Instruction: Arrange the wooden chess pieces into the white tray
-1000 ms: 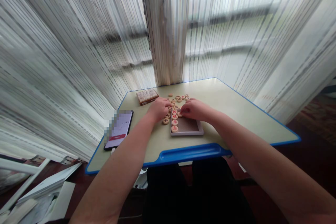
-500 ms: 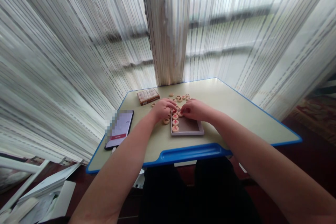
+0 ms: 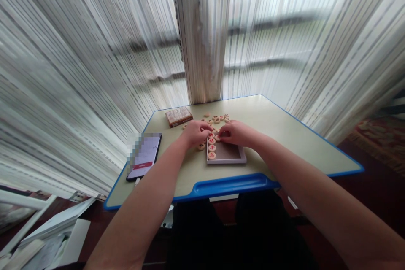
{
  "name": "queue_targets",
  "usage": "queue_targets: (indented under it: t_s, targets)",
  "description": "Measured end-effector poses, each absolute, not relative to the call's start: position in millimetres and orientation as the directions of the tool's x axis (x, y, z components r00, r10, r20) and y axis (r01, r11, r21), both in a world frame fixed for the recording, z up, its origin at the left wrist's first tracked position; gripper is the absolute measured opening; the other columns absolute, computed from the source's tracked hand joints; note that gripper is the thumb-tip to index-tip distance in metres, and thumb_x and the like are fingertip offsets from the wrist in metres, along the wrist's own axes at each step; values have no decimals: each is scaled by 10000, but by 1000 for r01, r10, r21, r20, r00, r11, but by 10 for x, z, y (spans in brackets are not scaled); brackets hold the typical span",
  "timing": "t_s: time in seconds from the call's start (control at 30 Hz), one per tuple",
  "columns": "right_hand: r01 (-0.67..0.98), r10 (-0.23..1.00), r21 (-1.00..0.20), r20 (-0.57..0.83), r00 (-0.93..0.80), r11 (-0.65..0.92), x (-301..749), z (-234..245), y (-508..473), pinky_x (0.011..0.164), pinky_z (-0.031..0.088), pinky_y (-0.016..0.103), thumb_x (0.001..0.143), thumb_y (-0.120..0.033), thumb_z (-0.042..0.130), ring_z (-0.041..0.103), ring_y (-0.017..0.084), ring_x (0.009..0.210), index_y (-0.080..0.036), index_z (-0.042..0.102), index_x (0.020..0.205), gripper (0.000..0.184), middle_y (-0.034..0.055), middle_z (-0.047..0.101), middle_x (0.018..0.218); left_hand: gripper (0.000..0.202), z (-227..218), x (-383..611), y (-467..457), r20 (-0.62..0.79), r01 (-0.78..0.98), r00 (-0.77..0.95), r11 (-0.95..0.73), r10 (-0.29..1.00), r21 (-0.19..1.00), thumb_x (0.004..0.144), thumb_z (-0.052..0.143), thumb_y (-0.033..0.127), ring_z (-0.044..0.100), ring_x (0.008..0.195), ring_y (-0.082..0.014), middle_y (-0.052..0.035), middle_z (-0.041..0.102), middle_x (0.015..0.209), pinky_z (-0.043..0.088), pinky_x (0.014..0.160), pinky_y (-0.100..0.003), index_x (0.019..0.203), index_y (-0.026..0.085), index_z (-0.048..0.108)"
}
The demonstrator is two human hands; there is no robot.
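Observation:
My right hand (image 3: 233, 133) pinches a round wooden xiangqi piece (image 3: 218, 138) at its fingertips, inside the far part of a shallow white tray (image 3: 226, 162). At the tray's far left corner, my left hand (image 3: 196, 133) has its fingers bent and its thumb close to them; what lies between them is hidden. Down the tray's left side runs a column of pieces with red characters (image 3: 211, 148). The rest of the tray floor shows brown. Loose pieces (image 3: 217, 120) lie beyond the tray, and another piece (image 3: 201, 147) rests beside its left wall.
A printed box (image 3: 179, 116) stands at the back left of the blue-edged table (image 3: 294, 143). A phone (image 3: 146, 158) with its screen lit lies near the left edge. A blue trough (image 3: 234, 184) forms the front edge. Striped curtains (image 3: 202, 50) hang behind.
My left fingers have drawn back slightly from the farthest piece in the column, whose red character now shows more. My right hand stays almost in place with its piece.

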State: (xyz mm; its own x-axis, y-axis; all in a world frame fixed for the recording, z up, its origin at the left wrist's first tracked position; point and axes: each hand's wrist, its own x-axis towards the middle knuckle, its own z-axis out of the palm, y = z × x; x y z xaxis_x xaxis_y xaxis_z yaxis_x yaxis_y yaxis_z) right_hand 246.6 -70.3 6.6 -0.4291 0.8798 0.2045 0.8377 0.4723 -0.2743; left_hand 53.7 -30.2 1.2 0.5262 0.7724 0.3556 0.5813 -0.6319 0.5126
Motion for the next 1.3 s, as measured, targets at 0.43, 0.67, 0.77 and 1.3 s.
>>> queue_targets:
  t_s: [0.43, 0.67, 0.77, 1.3]
  targets:
    - [821, 874, -301, 198, -443, 485, 2479, 38, -680, 601, 362, 228, 741, -276, 604, 520, 136, 645, -209, 727, 845, 175, 23, 640, 685, 156, 46, 536, -340, 273, 566, 613, -653, 741, 503, 704, 602, 215, 612, 681, -125, -22, 703, 769, 467, 608, -202, 776, 160, 729]
    - [828, 878, -295, 186, -440, 477, 2477, 46, -694, 581, 356, 224, 737, -250, 595, 521, 130, 634, -207, 729, 864, 189, 26, 658, 703, 174, 50, 524, -328, 262, 552, 624, -652, 737, 520, 707, 590, 224, 618, 696, -128, -24, 712, 790, 466, 613, -200, 781, 159, 733]
    - [837, 888, -295, 170, -428, 460, 2475, 62, -705, 585, 359, 229, 745, -261, 589, 526, 133, 634, -210, 726, 863, 188, 24, 661, 700, 186, 49, 528, -336, 260, 555, 620, -648, 740, 521, 709, 580, 228, 612, 682, -125, -17, 711, 781, 464, 617, -203, 791, 160, 732]
    - [852, 895, -276, 163, -415, 445, 2447, 54, -705, 607, 377, 231, 759, -267, 581, 560, 150, 681, -199, 718, 859, 183, 45, 687, 766, 206, 38, 554, -325, 340, 550, 610, -692, 715, 468, 759, 604, 322, 617, 725, -140, -40, 710, 796, 464, 660, -232, 779, 164, 735]
